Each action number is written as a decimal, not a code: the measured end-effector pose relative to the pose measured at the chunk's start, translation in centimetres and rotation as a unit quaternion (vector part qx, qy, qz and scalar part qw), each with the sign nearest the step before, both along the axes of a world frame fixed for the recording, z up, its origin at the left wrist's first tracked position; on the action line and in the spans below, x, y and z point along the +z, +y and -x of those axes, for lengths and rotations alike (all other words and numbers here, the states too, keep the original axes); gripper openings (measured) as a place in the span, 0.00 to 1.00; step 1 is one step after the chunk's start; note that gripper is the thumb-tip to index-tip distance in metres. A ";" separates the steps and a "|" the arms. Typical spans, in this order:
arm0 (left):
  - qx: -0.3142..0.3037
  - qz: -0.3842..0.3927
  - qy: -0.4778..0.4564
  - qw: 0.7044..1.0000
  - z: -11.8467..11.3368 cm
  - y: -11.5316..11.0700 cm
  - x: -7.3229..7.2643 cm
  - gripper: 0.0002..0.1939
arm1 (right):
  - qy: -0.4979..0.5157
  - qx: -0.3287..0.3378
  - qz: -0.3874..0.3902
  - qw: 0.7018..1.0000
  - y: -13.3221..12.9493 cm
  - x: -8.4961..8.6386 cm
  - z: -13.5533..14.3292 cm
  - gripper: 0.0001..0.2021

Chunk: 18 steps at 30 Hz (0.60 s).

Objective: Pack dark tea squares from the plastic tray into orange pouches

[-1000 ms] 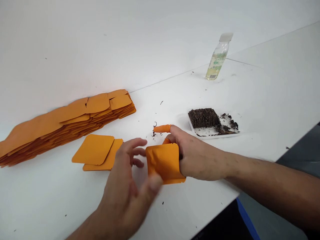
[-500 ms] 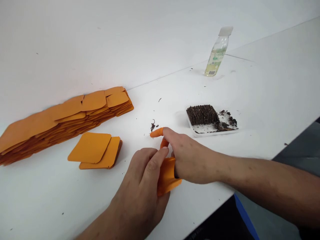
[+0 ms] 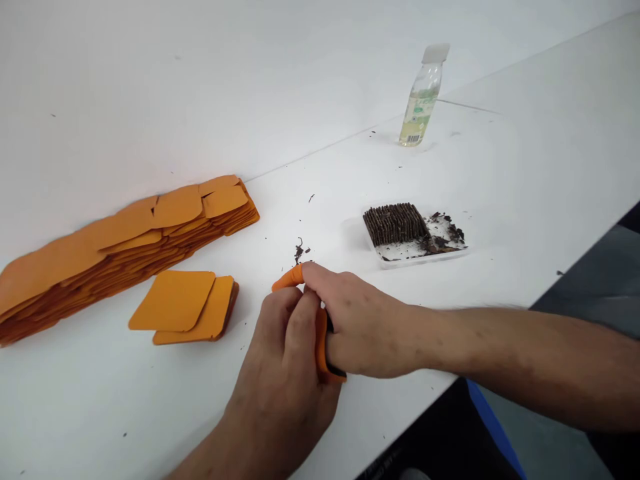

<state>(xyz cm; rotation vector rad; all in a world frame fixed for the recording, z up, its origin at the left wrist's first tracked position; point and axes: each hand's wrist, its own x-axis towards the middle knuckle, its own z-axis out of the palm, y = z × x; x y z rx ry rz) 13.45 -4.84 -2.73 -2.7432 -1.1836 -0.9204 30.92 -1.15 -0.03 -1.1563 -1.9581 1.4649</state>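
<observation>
My left hand (image 3: 290, 373) is wrapped round a curved orange pouch (image 3: 323, 347) with a dark inner side. Against it from the right presses my right hand (image 3: 370, 320), its index finger in an orange finger cot and bent over the left knuckles. The right hand's other fingers are mostly hidden at the pouch, apparently gripping or reaching into it. To the left lies a small pile of flat orange pouches (image 3: 175, 300).
A long row of overlapping orange pouches (image 3: 130, 227) lies at the far left. A white tray (image 3: 400, 252) holds thin dark brown slabs (image 3: 395, 225) and crumbs. Behind it stands a capped bottle (image 3: 419, 110). Dark scraps (image 3: 300, 252) lie on the white table (image 3: 280, 207).
My right hand has moved left and closer over my left hand, its index finger now across the left knuckles. The pouch is more curled, and less of it shows. The view has shifted slightly.
</observation>
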 end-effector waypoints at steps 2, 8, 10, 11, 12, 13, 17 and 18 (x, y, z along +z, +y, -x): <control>0.004 0.010 -0.016 1.000 0.4 0.0 0.0 0.26 | 0.008 0.000 0.000 1.000 0.0 0.3 -0.2 0.30; 0.010 0.019 -0.042 0.999 1.0 0.1 0.1 0.21 | -0.011 0.024 -0.038 0.999 0.4 1.0 -1.2 0.31; 0.016 0.034 -0.054 0.998 1.1 0.3 0.1 0.19 | -0.008 0.026 -0.041 0.999 0.6 1.1 -1.6 0.30; 0.019 0.046 -0.063 0.997 1.1 0.4 0.2 0.19 | -0.002 0.024 -0.042 0.999 0.7 1.1 -1.7 0.29; 0.022 0.060 -0.070 0.995 1.1 0.6 0.2 0.19 | 0.007 0.023 -0.041 0.999 0.8 1.1 -1.9 0.28; 0.027 0.073 -0.077 0.994 1.2 0.7 0.2 0.20 | 0.022 0.020 -0.040 0.999 0.9 1.1 -2.0 0.27; 0.058 0.098 -0.098 0.989 1.6 1.4 0.0 0.20 | 0.155 -0.036 -0.072 0.985 1.0 1.2 -2.5 0.26; 0.058 0.097 -0.101 0.988 1.7 1.5 -0.1 0.20 | 0.201 -0.061 -0.094 0.973 0.9 1.3 -2.7 0.25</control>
